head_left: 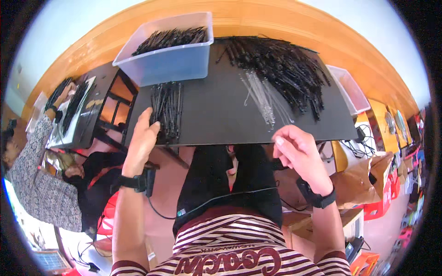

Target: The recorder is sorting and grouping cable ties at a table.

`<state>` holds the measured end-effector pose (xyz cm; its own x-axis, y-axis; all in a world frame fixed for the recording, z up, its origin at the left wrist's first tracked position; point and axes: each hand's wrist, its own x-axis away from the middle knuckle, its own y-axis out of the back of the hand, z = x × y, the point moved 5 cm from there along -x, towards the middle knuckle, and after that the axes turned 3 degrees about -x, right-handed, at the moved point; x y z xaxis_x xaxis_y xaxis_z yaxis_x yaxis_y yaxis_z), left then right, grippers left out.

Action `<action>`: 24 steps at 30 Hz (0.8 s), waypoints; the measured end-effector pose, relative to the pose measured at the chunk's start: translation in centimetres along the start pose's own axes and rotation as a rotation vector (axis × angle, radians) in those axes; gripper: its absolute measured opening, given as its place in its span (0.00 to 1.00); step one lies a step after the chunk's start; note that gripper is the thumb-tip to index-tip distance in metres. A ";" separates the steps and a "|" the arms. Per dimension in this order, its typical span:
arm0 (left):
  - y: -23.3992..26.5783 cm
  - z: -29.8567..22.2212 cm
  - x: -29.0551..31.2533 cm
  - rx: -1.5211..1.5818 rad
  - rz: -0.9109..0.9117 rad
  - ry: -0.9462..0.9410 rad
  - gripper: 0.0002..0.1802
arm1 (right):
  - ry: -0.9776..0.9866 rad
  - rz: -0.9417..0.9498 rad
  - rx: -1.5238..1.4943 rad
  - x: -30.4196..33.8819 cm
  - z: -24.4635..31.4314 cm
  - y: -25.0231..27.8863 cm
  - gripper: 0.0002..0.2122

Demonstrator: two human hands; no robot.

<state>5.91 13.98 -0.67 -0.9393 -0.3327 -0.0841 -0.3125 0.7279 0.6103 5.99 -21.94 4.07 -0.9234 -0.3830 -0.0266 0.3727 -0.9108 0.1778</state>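
A row of thin black strips [166,110], laid side by side, rests on the black table [207,110]. At its left edge is my left hand [144,134], thumb and forefinger apart, touching or nearly touching the strips. My right hand [296,146] is at the table's front edge with its fingers curled and the fingertips drawn together. Whether a thin piece lies between them is too small to tell. Just beyond it lie several clear, whitish thin strips [264,99]. A large loose heap of black strips [283,69] spreads across the table's far right.
A translucent plastic bin [175,64] with more black strips stands at the far left of the table. Another pale bin [348,89] is past the right edge. A co-worker [41,161] sits at the left table. A brown paper bag [363,179] stands at my right.
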 end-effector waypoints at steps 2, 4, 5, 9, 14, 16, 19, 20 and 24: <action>0.0 -0.4 0.1 -0.025 0.011 0.015 0.29 | -0.028 0.057 -0.058 -0.7 0.0 -0.2 0.07; 0.4 -1.1 0.4 -0.093 0.021 0.051 0.30 | -0.035 0.193 0.011 -1.8 -0.2 -1.5 0.09; 0.5 -1.0 0.2 -0.094 0.019 0.047 0.30 | -0.032 0.269 0.055 -2.4 0.0 -2.5 0.09; 1.7 0.5 -1.7 -0.190 -0.012 0.047 0.32 | 0.007 0.459 0.093 -5.5 1.1 -7.6 0.11; 2.8 3.3 -4.6 -0.259 -0.019 -0.006 0.28 | -0.081 0.548 0.319 -12.5 1.4 -12.6 0.13; 3.0 3.3 -5.3 -0.393 -0.097 0.052 0.26 | -0.109 0.553 0.409 -15.1 1.0 -14.1 0.14; 3.5 4.5 -6.2 -0.172 0.026 0.067 0.27 | -0.100 0.485 0.434 -17.9 0.7 -17.0 0.12; 3.6 4.8 -6.5 -0.045 0.025 0.038 0.27 | -0.118 0.494 0.478 -18.5 0.5 -18.3 0.13; 4.4 5.8 -7.3 0.001 0.029 0.099 0.28 | 0.055 0.542 0.650 -19.0 1.9 -22.9 0.18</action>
<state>10.63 23.04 -1.93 -0.9293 -0.3692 0.0117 -0.2856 0.7384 0.6108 14.84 6.44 2.36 -0.6206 -0.7632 0.1801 0.6193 -0.3361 0.7095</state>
